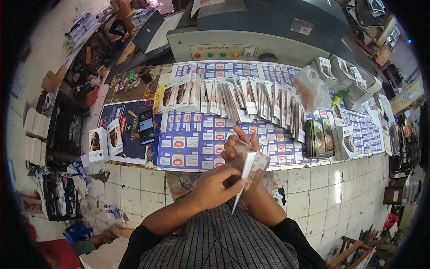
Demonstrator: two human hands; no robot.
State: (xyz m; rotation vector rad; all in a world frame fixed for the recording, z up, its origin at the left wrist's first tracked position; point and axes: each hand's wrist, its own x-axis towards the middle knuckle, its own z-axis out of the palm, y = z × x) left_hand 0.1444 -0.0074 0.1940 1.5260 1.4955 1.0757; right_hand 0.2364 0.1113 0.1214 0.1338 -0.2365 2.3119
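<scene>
In front of my chest, above the table's near edge, both hands meet at a clear plastic sleeve [262, 162] and a folded white card [247, 167]. My left hand [219, 184] is closed, its thumb and fingers pinching the card's lower edge. Behind the sleeve, my right hand [242, 142] supports it from the far side with bent fingers, partly seen through the plastic. Whether the card lies inside the sleeve I cannot tell. Beyond my hands a long overlapping row of printed cards [218, 96] in sleeves runs across the table.
Blue printed sheets [190, 139] cover the table. At right stand card stacks [316, 139], a clear plastic bag [311, 87] and more bundles [349, 74]. On the left are a phone [146, 127] and two card packs [98, 143]. A grey machine [268, 38] borders the back.
</scene>
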